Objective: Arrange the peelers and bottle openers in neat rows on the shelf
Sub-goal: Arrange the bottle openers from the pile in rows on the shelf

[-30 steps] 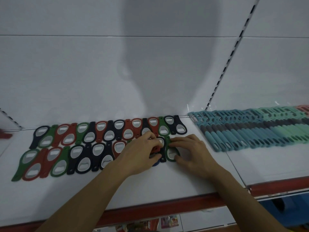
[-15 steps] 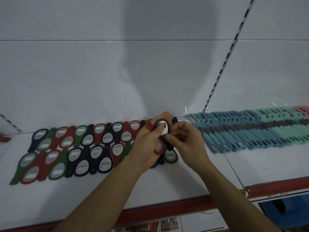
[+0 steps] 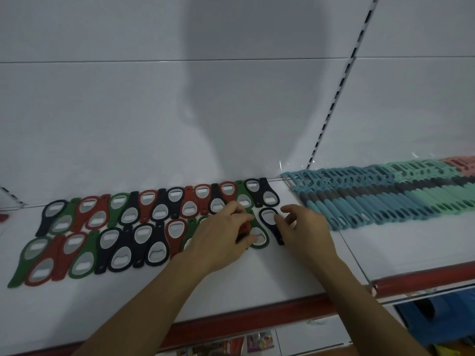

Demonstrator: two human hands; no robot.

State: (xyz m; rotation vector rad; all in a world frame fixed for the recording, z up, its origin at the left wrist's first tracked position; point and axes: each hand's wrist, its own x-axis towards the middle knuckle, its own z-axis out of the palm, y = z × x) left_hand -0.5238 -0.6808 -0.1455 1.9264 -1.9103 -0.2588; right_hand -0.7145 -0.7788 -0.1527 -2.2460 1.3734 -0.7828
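Our left hand (image 3: 221, 235) curls round a red plastic bottle opener (image 3: 244, 227) in the front row on the white metal shelf (image 3: 257, 278); our right hand (image 3: 303, 229), fingers bent, touches the black steel-centred bottle opener (image 3: 268, 218) ending that row; whether it grips, we cannot tell.

Beneath the left hand (image 3: 218, 237), a red opener (image 3: 244, 227) mostly hidden (pink peelers (image 3: 462, 164) edge-cropped)
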